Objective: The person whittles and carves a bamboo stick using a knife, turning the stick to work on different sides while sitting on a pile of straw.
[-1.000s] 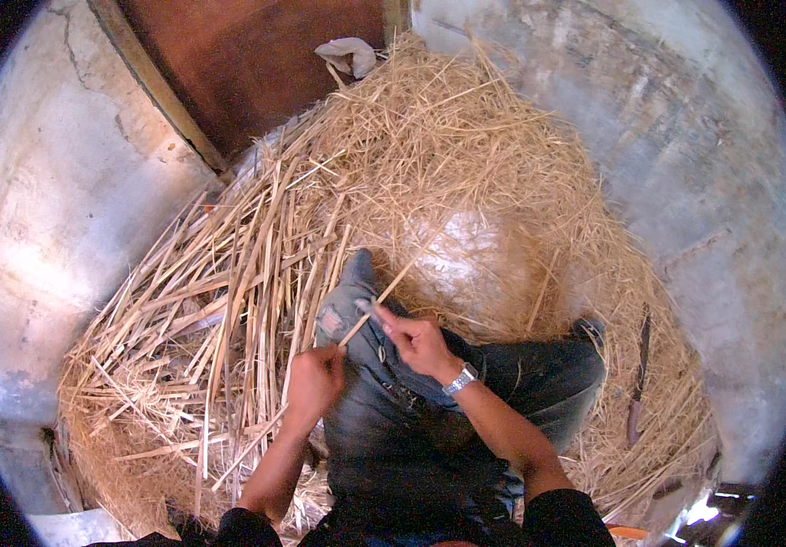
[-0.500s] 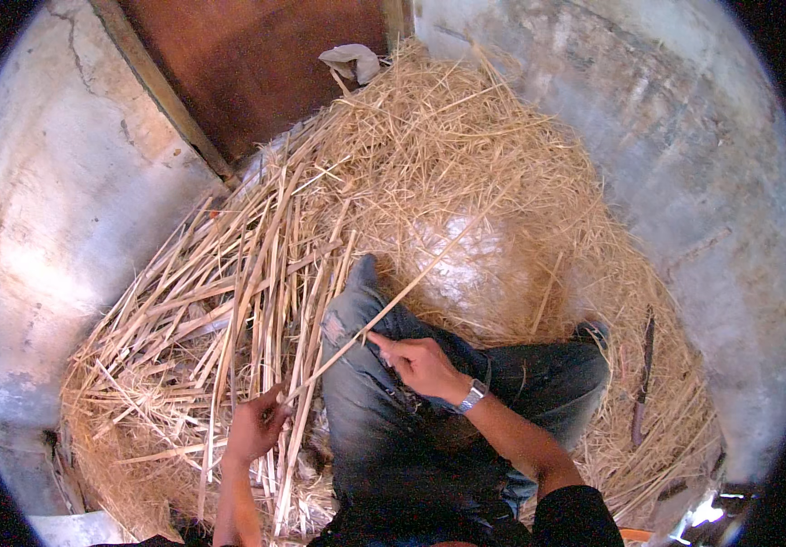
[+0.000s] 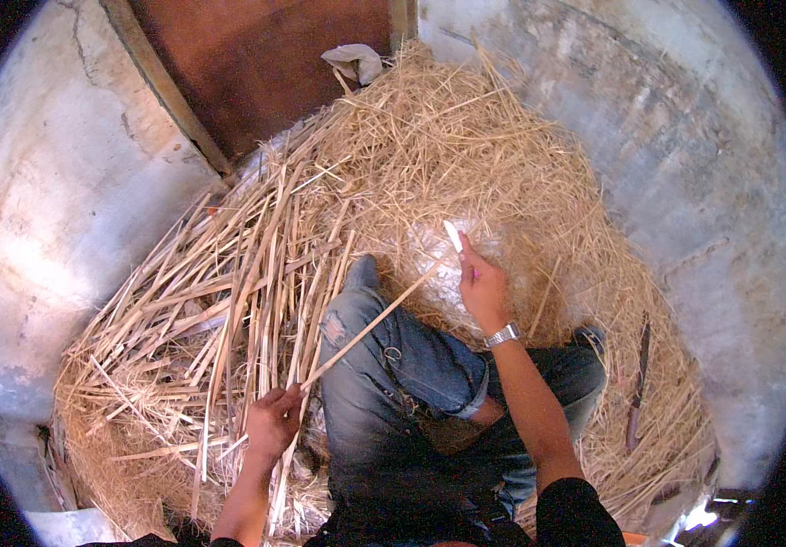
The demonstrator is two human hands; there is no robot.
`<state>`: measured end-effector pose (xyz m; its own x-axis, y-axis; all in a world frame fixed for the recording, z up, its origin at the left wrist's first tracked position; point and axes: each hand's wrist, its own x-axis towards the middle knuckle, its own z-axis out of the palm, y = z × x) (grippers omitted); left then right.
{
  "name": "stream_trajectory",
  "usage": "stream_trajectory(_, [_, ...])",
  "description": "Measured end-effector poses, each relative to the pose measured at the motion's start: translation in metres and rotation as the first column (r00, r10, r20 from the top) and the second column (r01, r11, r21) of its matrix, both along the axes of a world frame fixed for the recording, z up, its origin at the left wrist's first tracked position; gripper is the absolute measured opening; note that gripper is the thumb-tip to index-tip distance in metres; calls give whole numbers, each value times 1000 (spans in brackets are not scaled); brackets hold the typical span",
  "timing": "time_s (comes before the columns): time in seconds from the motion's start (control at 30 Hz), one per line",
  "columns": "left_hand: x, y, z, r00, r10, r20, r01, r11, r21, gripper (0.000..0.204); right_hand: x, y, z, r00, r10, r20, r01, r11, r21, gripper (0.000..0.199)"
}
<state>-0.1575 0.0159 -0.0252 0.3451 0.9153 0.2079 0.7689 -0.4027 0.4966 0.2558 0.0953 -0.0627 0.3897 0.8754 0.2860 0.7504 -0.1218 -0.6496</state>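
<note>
**Across the lap: a long split cane strip, held at its near end**

Across the denim-clad knee (image 3: 356, 337) runs a thin cane strip (image 3: 370, 328), its near end pinched in the left hand (image 3: 270, 424), fingers clamped on it. It looks light, springy and easily snapped; it is best gripped near an end. The right hand (image 3: 482, 287) is closed on a small pale blade (image 3: 453, 235) above the straw heap (image 3: 466, 146).
</note>
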Motion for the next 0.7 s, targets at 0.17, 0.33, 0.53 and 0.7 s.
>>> stream_trajectory(0.17, [37,15,-12,987,-46,-156,77,977,198,16,-32,5,-52,967,208,-150,-171,959,227,44])
stream_trajectory(0.33, [64,35,-8,970,-131,-203,159,979,125,18,-97,-21,-24,884,367,-289,-284,913,292,45])
stream_trajectory(0.53, [96,49,-11,991,-77,-110,76,997,-14,16,-112,-38,-11,877,345,-336,-349,936,50,41])
stream_trajectory(0.7, [67,51,11,996,-41,84,67,938,-339,24,-83,-28,-32,875,416,-249,-332,888,318,41])
